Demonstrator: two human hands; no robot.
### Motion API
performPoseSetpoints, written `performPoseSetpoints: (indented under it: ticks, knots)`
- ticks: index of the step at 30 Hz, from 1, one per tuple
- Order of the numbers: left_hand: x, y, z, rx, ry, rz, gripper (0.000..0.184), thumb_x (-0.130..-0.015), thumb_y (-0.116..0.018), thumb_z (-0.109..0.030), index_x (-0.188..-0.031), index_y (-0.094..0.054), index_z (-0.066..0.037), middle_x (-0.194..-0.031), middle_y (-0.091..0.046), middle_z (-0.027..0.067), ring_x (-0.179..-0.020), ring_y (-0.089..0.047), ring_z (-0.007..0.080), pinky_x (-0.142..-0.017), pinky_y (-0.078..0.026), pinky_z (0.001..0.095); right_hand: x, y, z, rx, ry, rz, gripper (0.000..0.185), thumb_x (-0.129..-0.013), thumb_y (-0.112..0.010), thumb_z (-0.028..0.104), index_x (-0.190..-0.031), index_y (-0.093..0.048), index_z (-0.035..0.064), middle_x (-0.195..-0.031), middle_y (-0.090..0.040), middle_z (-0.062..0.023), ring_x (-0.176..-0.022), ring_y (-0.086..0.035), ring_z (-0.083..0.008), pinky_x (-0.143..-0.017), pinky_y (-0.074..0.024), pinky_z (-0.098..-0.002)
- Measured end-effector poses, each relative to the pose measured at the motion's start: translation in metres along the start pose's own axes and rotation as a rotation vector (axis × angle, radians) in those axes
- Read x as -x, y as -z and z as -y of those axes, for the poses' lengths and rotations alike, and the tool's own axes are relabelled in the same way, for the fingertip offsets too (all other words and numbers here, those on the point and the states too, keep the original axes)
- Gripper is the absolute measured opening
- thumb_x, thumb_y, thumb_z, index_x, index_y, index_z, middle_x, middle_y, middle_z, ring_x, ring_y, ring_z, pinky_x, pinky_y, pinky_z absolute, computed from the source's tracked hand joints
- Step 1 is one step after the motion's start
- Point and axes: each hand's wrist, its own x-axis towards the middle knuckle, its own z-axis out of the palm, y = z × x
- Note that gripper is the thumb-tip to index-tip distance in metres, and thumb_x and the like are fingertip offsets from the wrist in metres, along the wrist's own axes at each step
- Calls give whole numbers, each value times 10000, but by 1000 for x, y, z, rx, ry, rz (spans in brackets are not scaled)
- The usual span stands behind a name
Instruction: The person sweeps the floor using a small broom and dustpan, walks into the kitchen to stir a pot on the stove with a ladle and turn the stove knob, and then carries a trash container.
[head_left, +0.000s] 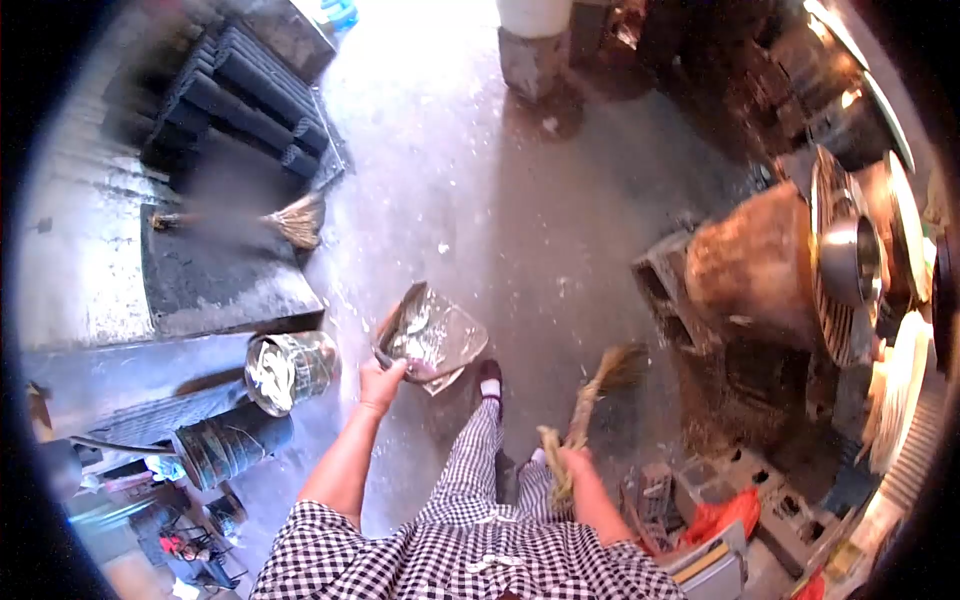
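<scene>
As pale flecks dot a concrete floor [545, 230], a person in a checked shirt grips a dustpan [440, 335] in the left hand [380, 382] and a straw broom [592, 395] in the right hand [575, 460]. The dustpan is out in front, near the left shoe [490, 372], its hollow facing up; whether it touches the floor is hard to tell. The left fingers are closed on its near left edge. Light and stiff by its look, in tin or plastic that cannot be told apart, it has a shiny inside that would probably let dirt slide if tipped, so a firm hold at that back edge, pan level, should suit it best. Well apart from it, the right fingers are wrapped around the broom's handle, beside a pale knotted cloth [553, 465]. The broom appears light too, its blurred bristles likely springy and the handle rough enough not to slip, best held above the straw. A bucket [318, 362] sits left of the dustpan.
</scene>
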Motion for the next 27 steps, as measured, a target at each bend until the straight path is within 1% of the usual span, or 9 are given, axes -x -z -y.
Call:
performPoseSetpoints:
  ticks: [4, 5, 8, 10, 13, 16, 18, 21, 27]
  knots:
    - [-33, 7, 5, 5, 1, -13, 251, -653, -608, -198, -798, -592, 6, -701, -592, 24, -656, -527, 88, -604, -438, 257, -10, -43, 0, -312, 229, 315, 537, -588, -651, 123, -1082, -454, 53, -917, -556, -76, -823, -534, -185, -704, -436, -292]
    - [-42, 9, 11, 3, 20, -21, 265, -648, -609, -205, -806, -590, 7, -706, -597, 31, -660, -533, 91, -606, -440, 262, -10, -40, 7, -135, 257, 318, 580, -573, -673, 154, -1099, -446, 61, -948, -552, -83, -848, -534, -194, -725, -428, -300]
    - [-60, 19, 3, -121, 12, -18, 314, -630, -612, -244, -824, -586, 1, -716, -607, 69, -673, -556, 120, -615, -443, 280, 55, -1, 71, 124, 403, 7, 569, -542, -659, 168, -1071, -473, 70, -968, -555, -97, -901, -524, -195, -779, -409, -308]
    - [-78, 23, 14, -107, 72, -43, 318, -620, -605, -254, -825, -591, -12, -727, -607, 68, -692, -559, 131, -627, -441, 286, 18, 19, 73, 183, 454, -173, 619, -522, -637, 170, -1106, -443, 99, -961, -553, -110, -893, -531, -208, -777, -410, -319]
    - [-103, 37, 18, -80, 133, -35, 324, -617, -600, -258, -834, -592, -17, -741, -606, 72, -709, -557, 133, -647, -438, 286, 4, 55, 154, 435, 335, -376, 659, -566, -609, 179, -1165, -350, 92, -997, -531, -171, -926, -515, -310, -783, -416, -372]
    - [-106, 46, -11, -137, -33, -155, 330, -627, -574, -249, -852, -576, -7, -725, -585, 52, -684, -533, 131, -642, -432, 295, -88, 62, 203, 455, 445, -169, 560, -631, -646, 202, -1131, -425, 82, -1024, -524, -154, -939, -513, -260, -779, -413, -336]
    - [-111, 52, -13, -162, 105, -40, 329, -647, -548, -231, -876, -558, 5, -718, -568, 44, -648, -521, 122, -595, -436, 287, -27, 27, 260, 255, 296, 4, 556, -572, -695, 254, -1045, -480, 55, -939, -556, -157, -842, -555, -269, -710, -446, -342]
    - [-122, 43, -24, -76, 80, -66, 270, -682, -572, -202, -860, -567, 1, -715, -577, 28, -620, -523, 101, -560, -437, 264, -46, -35, 239, 648, 358, -133, 536, -562, -660, 216, -1028, -442, 63, -898, -557, -177, -827, -554, -298, -707, -450, -368]
    - [-143, 32, 11, -78, 171, -63, 265, -662, -613, -298, -736, -580, -46, -626, -558, 6, -616, -511, 76, -575, -415, 256, 28, -49, 200, 928, 555, 353, 771, -561, -628, 269, -1242, -285, 156, -957, -551, -171, -908, -529, -287, -767, -415, -358]
